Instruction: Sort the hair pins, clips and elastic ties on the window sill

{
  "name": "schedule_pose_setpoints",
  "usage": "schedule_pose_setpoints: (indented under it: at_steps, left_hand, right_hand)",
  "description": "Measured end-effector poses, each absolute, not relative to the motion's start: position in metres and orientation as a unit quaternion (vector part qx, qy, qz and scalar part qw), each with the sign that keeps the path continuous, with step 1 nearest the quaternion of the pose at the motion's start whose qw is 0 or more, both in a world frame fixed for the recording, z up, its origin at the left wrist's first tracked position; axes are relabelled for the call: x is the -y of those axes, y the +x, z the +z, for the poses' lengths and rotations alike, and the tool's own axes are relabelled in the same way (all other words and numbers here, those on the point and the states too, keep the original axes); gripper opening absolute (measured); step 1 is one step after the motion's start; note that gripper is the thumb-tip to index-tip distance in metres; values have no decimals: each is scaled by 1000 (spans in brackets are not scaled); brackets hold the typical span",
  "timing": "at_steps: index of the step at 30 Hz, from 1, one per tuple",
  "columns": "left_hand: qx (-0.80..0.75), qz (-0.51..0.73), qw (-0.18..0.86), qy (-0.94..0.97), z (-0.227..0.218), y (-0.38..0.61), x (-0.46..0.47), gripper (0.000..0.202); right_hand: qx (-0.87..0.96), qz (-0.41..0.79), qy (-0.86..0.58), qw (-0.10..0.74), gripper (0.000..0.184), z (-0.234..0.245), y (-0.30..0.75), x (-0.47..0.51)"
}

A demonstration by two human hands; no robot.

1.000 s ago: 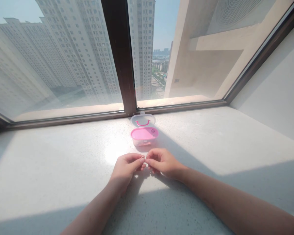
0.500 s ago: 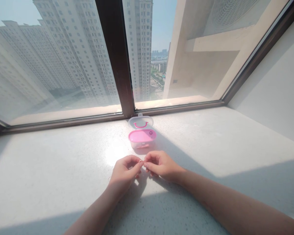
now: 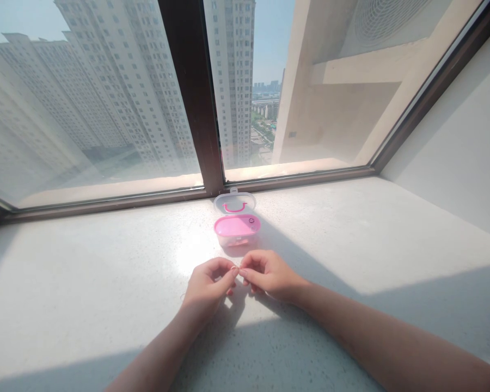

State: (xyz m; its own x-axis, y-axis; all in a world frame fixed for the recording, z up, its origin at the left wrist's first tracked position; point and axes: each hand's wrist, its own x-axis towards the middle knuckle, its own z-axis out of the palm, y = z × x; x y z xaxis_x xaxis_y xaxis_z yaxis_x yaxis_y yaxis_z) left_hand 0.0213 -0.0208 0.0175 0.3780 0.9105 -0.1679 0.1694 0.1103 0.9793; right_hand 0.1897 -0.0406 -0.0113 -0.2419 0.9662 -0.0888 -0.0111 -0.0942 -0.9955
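My left hand (image 3: 209, 283) and my right hand (image 3: 271, 276) meet over the sill, thumbs and forefingers pinched tip to tip. Whatever is between the fingertips is too small to make out. Beside my left wrist a faint thin curve (image 3: 183, 296), like a bit of thread, shows against the white surface. Just beyond my hands stands a small oval plastic box (image 3: 232, 240) with a pink tray (image 3: 232, 225) on top. A small dark ring-shaped mark or item (image 3: 251, 220) is at the tray's right end. The clear lid (image 3: 224, 200) is folded back, its pink handle (image 3: 235, 210) showing.
The white speckled windowsill (image 3: 106, 283) stretches around my hands, with bright sun and hard shadows across it. Behind the box runs a dark window frame (image 3: 212, 163) with large panes. A white wall (image 3: 461, 136) bounds the right side.
Almost nothing differs. Both hands hold the same pinch, with only a very slight shift at the fingertips; the box stays put.
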Motion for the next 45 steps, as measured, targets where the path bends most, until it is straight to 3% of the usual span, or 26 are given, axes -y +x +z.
schedule_pose_setpoints:
  at_steps: [11, 24, 45]
  left_hand:
    - [-467, 325, 641, 515, 10, 19, 14, 25]
    - [-469, 258, 590, 604, 9, 19, 19, 23]
    - [-446, 310, 587, 600, -2, 17, 16, 28]
  right_hand:
    - [522, 573, -462, 431, 20, -8, 190, 38]
    - [521, 582, -446, 437, 20, -9, 190, 38]
    - [506, 585, -456, 440, 20, -8, 191, 37]
